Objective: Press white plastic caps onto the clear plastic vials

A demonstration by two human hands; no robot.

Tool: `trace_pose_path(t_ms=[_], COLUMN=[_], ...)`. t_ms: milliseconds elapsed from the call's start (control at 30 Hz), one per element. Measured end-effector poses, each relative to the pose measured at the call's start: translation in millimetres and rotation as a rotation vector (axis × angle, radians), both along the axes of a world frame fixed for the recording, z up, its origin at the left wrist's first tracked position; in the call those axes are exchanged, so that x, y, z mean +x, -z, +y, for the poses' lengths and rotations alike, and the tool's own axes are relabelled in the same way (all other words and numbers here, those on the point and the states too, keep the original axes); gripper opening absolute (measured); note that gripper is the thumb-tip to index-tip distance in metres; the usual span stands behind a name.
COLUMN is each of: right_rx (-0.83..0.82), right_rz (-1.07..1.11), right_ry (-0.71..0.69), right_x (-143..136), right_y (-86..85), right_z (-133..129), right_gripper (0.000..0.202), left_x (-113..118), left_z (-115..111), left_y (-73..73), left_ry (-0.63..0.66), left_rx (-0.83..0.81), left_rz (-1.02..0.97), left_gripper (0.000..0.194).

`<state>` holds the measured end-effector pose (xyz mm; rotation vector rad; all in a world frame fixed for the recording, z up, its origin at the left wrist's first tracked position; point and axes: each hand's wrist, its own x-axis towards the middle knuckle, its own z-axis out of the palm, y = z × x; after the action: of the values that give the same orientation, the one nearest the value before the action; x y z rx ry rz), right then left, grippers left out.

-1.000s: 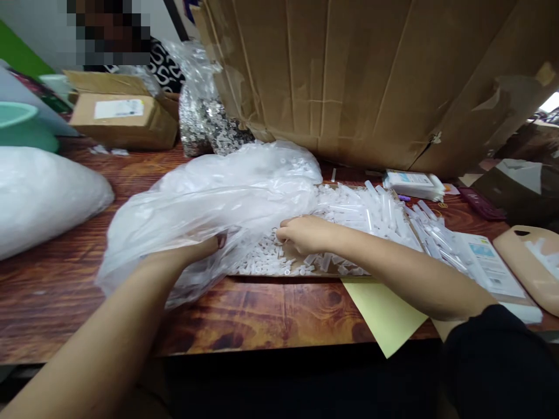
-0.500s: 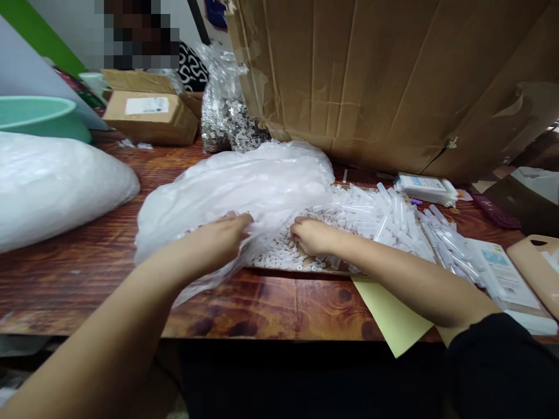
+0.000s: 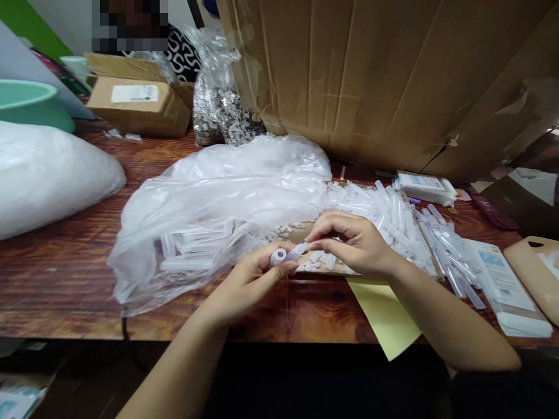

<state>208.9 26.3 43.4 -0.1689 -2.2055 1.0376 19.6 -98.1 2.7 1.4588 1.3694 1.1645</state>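
Observation:
My left hand [image 3: 257,273] is closed around a translucent plastic tube [image 3: 278,256], its round open end facing me. My right hand [image 3: 349,235] meets it from the right, thumb and forefinger pinching a small white plastic cap [image 3: 301,250] beside the tube. Whether cap and tube touch I cannot tell. Below and behind the hands lies a shallow cardboard tray [image 3: 305,231] with many small white caps and clear tubes. To its left, a clear plastic bag [image 3: 244,189] lies open, with long tubes [image 3: 196,250] showing inside.
A tall cardboard sheet [image 3: 349,75] stands behind the tray. Loose tubes [image 3: 449,250] and packaged white packs [image 3: 506,279] lie at right. A yellow paper [image 3: 386,314] hangs over the table edge. A stuffed white bag [image 3: 52,180] and open carton [image 3: 135,105] are at left.
My left hand has left the bag and moved right, now with a tube. My right hand has lifted from the tray with a cap. The bag's near side has spread open, exposing tubes.

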Motion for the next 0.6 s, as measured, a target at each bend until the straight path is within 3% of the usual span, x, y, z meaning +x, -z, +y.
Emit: trace_pose_path(t_ms=[167, 300, 467, 600], right_rx=[0.000, -0.133, -0.092, -0.026], right_rz=[-0.044, -0.019, -0.062, -0.065], right_ry=[-0.027, -0.070, -0.119, -0.135], right_x=[1.6, 2.5, -0.8, -6.5], right_y=[3.7, 18.2, 43.5, 50.7], right_z=[4.0, 6.8, -10.4, -28.6], right_gripper=[0.007, 0.007, 0.011, 0.014], left_x=[5.6, 9.1, 13.4, 16.5], left_z=[2.4, -2.5, -29.2, -45.7], left_y=[3.2, 6.4, 32.5, 52.5], left_ry=[0.004, -0.013, -0.067, -0.141], left_rx=[0.008, 0.058, 0.091, 0.104], left_rz=[0.016, 0.111, 0.218, 0.171], left_gripper=[0.022, 0.023, 0.024, 0.030])
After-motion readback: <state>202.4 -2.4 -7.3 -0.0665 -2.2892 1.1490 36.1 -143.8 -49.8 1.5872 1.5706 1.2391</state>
